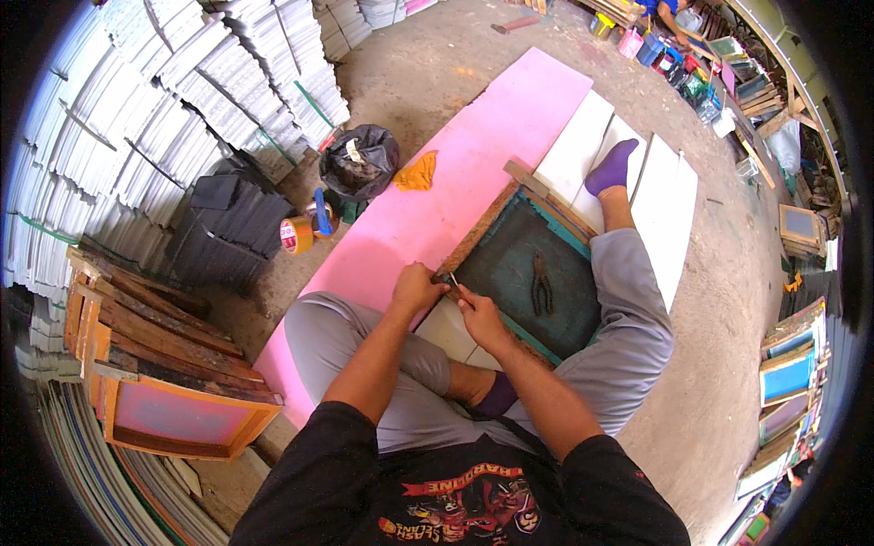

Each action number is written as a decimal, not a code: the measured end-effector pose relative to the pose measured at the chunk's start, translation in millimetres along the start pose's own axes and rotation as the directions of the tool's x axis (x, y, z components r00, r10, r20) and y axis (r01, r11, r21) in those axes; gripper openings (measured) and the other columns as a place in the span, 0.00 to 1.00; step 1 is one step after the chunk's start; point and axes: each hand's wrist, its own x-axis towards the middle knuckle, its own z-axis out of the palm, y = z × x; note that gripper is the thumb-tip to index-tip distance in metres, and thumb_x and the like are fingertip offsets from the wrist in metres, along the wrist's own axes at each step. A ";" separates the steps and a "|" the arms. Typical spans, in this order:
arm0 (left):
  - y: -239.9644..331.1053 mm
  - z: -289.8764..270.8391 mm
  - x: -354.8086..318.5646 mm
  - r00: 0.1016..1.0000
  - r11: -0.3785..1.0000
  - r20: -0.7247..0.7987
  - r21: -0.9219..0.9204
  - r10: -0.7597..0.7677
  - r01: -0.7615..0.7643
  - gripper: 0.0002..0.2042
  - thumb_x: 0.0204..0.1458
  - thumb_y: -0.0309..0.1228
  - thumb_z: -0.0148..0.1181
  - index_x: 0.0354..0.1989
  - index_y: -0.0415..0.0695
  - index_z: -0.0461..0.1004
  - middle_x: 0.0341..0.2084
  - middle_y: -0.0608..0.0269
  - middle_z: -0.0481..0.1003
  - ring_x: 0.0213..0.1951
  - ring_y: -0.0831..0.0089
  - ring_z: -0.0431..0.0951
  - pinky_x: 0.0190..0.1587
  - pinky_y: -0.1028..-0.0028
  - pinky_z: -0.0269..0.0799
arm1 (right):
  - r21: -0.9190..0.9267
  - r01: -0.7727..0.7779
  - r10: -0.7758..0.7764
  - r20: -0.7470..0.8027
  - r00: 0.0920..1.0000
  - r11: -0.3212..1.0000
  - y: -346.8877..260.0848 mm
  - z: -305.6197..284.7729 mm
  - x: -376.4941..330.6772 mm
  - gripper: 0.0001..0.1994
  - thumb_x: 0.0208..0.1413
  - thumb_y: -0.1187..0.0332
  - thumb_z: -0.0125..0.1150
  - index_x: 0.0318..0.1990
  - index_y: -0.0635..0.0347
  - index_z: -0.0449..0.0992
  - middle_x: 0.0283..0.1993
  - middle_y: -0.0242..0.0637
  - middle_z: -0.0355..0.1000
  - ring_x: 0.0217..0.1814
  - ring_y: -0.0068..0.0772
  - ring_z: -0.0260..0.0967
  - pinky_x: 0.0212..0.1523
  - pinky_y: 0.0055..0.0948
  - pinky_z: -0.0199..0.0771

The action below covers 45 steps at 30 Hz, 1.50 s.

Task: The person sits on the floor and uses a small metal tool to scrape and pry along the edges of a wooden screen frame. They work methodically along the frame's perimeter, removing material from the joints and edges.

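A wooden screen-printing frame (569, 218) with dark mesh and teal edging lies tilted between my legs. My left hand (421, 289) is closed at its near-left corner, and what the fingertips pinch there is hidden. Just to the right, my right hand (481, 317) is closed round a small thin tool with a pale metal tip (453, 279), whose kind I cannot make out. The tip points at the same corner, close to my left fingers. A pair of dark pliers (543, 284) rests on the mesh, handles slightly apart.
Beneath the frame are a pink sheet (492, 127) and white boards (669, 209). Left of them stand a black bag (360, 164), tape rolls (296, 235) and stacked paper (182, 82). An orange cloth (416, 172) lies on the pink sheet. More frames (182, 409) lean at left. Another person (669, 14) sits far right.
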 end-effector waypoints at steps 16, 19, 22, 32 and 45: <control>-2.2 -6.2 -2.8 0.999 0.998 0.028 -0.042 -0.045 0.046 0.19 0.42 0.43 0.79 0.32 0.38 0.85 0.27 0.43 0.81 0.33 0.49 0.84 0.39 0.57 0.78 | 0.291 -0.138 0.133 0.037 0.990 0.947 -1.0 3.4 -4.4 0.22 0.68 0.67 0.56 0.68 0.60 0.70 0.58 0.58 0.76 0.57 0.45 0.78 0.56 0.37 0.75; -4.0 -6.4 -1.7 0.995 0.994 0.059 -0.065 -0.079 0.083 0.19 0.42 0.42 0.79 0.33 0.37 0.85 0.27 0.42 0.81 0.33 0.49 0.84 0.39 0.57 0.78 | 0.034 -0.144 0.143 0.018 0.990 0.989 -19.9 -4.0 -9.8 0.22 0.68 0.67 0.56 0.68 0.60 0.70 0.56 0.58 0.77 0.55 0.47 0.79 0.54 0.38 0.76; -10.9 -2.9 -3.8 0.997 0.994 0.044 -0.076 -0.069 0.072 0.20 0.41 0.42 0.79 0.32 0.37 0.85 0.27 0.42 0.80 0.32 0.49 0.84 0.38 0.57 0.78 | -0.288 -0.169 0.187 0.036 0.982 0.943 -55.1 -10.2 -17.1 0.22 0.68 0.65 0.56 0.68 0.58 0.71 0.47 0.56 0.81 0.47 0.52 0.81 0.47 0.44 0.77; -15.6 1.8 -1.4 0.999 0.997 0.026 -0.065 -0.029 0.030 0.20 0.40 0.45 0.79 0.30 0.37 0.85 0.23 0.43 0.79 0.30 0.48 0.82 0.36 0.56 0.77 | 0.558 -0.549 0.466 0.299 0.833 0.623 -33.6 -10.0 -12.3 0.21 0.70 0.61 0.56 0.69 0.45 0.72 0.21 0.27 0.64 0.13 0.22 0.53 0.16 0.28 0.58; -26.1 4.4 2.4 0.989 0.988 0.085 -0.088 -0.119 0.126 0.21 0.40 0.45 0.80 0.32 0.38 0.85 0.26 0.43 0.81 0.32 0.50 0.84 0.38 0.57 0.78 | 0.467 -0.670 0.499 0.447 0.742 0.577 -58.0 -34.8 -0.4 0.22 0.72 0.56 0.53 0.72 0.41 0.68 0.23 0.26 0.60 0.18 0.19 0.54 0.16 0.24 0.57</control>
